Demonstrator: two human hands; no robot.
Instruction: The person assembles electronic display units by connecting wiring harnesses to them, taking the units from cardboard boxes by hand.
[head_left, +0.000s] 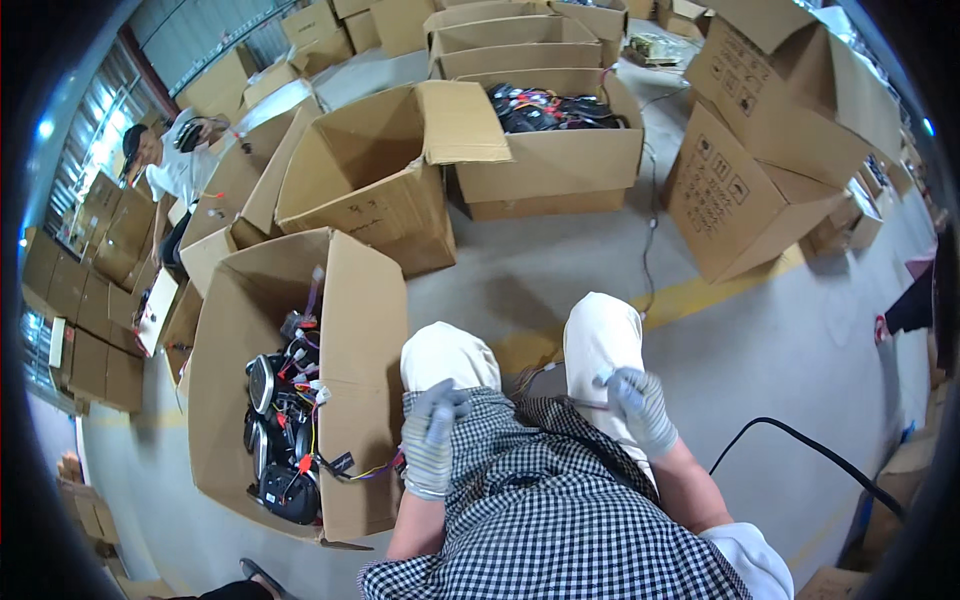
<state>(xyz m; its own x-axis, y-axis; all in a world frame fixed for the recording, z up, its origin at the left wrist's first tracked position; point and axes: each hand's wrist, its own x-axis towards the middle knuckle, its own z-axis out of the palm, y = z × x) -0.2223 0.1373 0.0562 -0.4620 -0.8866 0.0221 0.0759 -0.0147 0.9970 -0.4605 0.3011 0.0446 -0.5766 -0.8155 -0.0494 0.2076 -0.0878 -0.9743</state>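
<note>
At the far left, stacked boxes (105, 355) stand on the floor, and above them in the view a co-worker (170, 170) is beside some open boxes. Next comes the near box (362, 300), which is open and stands at the person's left side; inside it lie black devices (290, 495), some with a round silver ring, in a tangle with white plugs. From them a few coloured wires (375, 470) run over the box wall, toward the wrist of the left hand (430, 440). This hand wears a striped glove and is above the left thigh, with the fingers bent; I cannot tell whether it grasps something. In the middle, a checked apron (560, 500) covers the lap, and farther away the back box (545, 180) contains more devices. A thin tool (588, 403) is above the right thigh, pointing to the left, and the right hand (645, 412), also gloved, grasps it with closed fingers. More to the right, a big box (725, 200) stands with raised flaps, and a black cable (800, 435) curves above the floor.
</note>
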